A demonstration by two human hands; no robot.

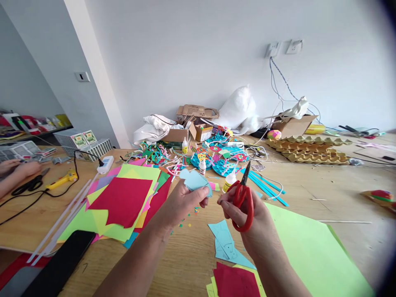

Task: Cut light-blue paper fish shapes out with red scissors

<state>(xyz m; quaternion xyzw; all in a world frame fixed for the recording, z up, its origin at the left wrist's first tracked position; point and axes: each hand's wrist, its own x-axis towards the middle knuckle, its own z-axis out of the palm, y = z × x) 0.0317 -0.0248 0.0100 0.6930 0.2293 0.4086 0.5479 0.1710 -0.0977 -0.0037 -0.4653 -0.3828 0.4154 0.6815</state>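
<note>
Pinched between the thumb and fingers of my left hand (190,200) is a cut piece of light blue paper (195,180) with curved edges. My right hand (247,210) grips red-handled scissors (243,198), their dark blades pointing up and looking closed. The scissors are to the right of the paper, apart from it. Below, between my forearms, lie light blue paper scraps (227,243) with pencil lines on them. Nearer to me is a small stack of red paper (236,280) over yellow sheets. A small white glue bottle (229,180) with a yellow label stands just beyond my hands.
Coloured sheets (123,202) are piled at left beside a black phone-like slab (62,264). A large green sheet (312,251) lies at right. Blue decorated crafts (216,159), boxes (177,136) and egg trays (309,150) line the back. Another person's hands (23,169) are at far left.
</note>
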